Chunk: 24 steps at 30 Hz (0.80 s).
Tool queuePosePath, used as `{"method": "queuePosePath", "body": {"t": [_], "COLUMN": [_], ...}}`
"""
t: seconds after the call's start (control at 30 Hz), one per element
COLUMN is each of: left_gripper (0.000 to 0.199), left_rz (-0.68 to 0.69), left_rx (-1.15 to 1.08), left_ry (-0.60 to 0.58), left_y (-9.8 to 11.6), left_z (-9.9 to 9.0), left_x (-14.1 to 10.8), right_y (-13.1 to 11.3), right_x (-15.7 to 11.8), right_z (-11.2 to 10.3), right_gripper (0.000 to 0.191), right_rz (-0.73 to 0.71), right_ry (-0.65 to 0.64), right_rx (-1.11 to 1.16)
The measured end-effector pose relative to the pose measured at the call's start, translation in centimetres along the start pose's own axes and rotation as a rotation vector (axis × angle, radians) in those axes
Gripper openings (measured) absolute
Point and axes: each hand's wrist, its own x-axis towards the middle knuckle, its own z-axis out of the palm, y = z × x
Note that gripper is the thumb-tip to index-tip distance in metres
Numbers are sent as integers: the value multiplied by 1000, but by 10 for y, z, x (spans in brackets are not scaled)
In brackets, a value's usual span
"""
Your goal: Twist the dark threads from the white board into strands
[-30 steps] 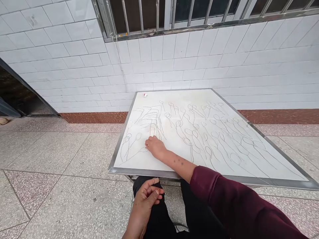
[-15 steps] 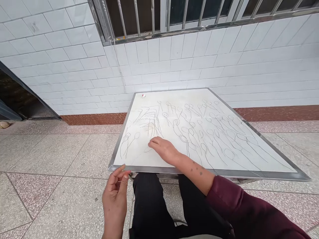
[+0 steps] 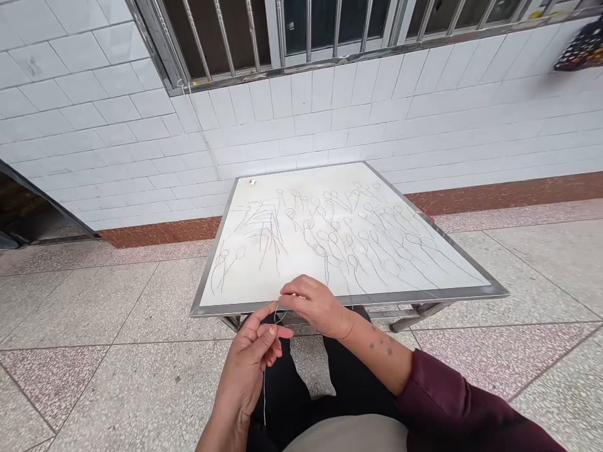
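Observation:
My left hand (image 3: 254, 351) is closed, thumb against finger, on a thin wire-like strand (image 3: 264, 395) that hangs down below it. My right hand (image 3: 318, 307) pinches the same strand close by, just in front of the table's near edge. Between the two hands the strand bends into a small loop, partly hidden by fingers. Many similar looped strands (image 3: 372, 248) are spread over the white table top (image 3: 245, 285), loops mostly toward the wall. At its left lie several straighter strands (image 3: 264, 216) without clear loops.
A metal frame (image 3: 461, 292) edges the table, which stands against a white tiled wall (image 3: 292, 122). A small white-and-red object (image 3: 252, 182) sits in the far left corner. Above is a barred window (image 3: 320, 31). My knees are under the table; speckled floor tiles (image 3: 141, 376) surround it.
My right hand has moved from over the table top to the near edge. My left hand has risen rightward to meet it, and a strand is now held between them. The view has shifted right.

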Motion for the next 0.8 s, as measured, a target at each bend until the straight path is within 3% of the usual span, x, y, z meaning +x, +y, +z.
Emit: {"method": "queuePosePath", "body": {"t": [0.07,0.17,0.23,0.3,0.43,0.8], "left_gripper": [65,61,59,58,59,66], "left_rz": [46,217,318,373,384,345], "left_rx": [59,250,381,461,513,483], "left_ry": [38,140,201,260,270,130], "left_y": [-3,-8,-10,-12,-13,-21], "left_z": [3,7,12,17,24,24], "left_x": [-2,-7,-11,-15,-19,-19], "right_y": [-6,-21,-31,-40,-48,-51], "right_x": [-6,-14,-17,-18,-17,-20], "right_z": [2,6,7,4,-5,-10], "right_gripper": [21,13,17,24,30,23], "right_rz": [100,429,657,773,811,813], "right_ry": [90,234,228,191,180,177], "right_rx": [47,277,527,745,893,893]}}
